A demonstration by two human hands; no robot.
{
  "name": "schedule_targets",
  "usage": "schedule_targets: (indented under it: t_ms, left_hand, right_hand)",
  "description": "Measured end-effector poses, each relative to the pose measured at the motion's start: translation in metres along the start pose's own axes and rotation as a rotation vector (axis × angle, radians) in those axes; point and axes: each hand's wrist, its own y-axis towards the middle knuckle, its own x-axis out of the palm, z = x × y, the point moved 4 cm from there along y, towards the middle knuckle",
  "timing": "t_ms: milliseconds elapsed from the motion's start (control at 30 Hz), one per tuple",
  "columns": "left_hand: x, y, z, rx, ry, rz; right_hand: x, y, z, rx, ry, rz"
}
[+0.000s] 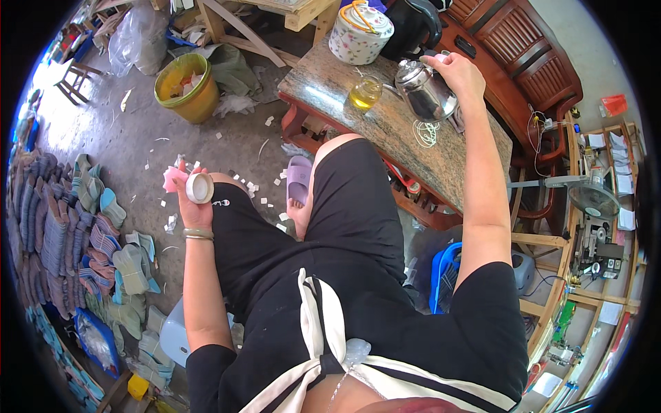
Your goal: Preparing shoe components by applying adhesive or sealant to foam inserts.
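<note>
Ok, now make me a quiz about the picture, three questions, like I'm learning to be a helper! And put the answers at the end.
1. Which of the person's hands is on the shiny metal pot?
2. True or false: the yellow bucket stands on the floor.
3. What colour shows inside the glass jar on the table?
A) blue
B) yellow
C) red

Key:
1. The right hand. The left hand holds a round white thing and something pink.
2. True.
3. B.
</note>
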Motion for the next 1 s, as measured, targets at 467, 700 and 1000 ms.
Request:
schedule_targets:
  t_ms: [467, 700, 1000]
  left_hand:
    - [0.002, -0.001, 0.001, 0.002, -0.015, 0.015]
    - [-0.002, 0.001, 0.000, -0.003, -0.017, -0.010]
    - [0.000, 0.000, 0.000, 0.002, -0.002, 0.014]
  right_hand:
    - [-0.003, 0.009, -0.004, -0.044, -0.032, 0.003]
    - [-0.002, 0.012, -0.004, -0.090, -0.042, 0.031]
    - [-0.003, 0.014, -0.006, -0.103, -0.047, 0.036]
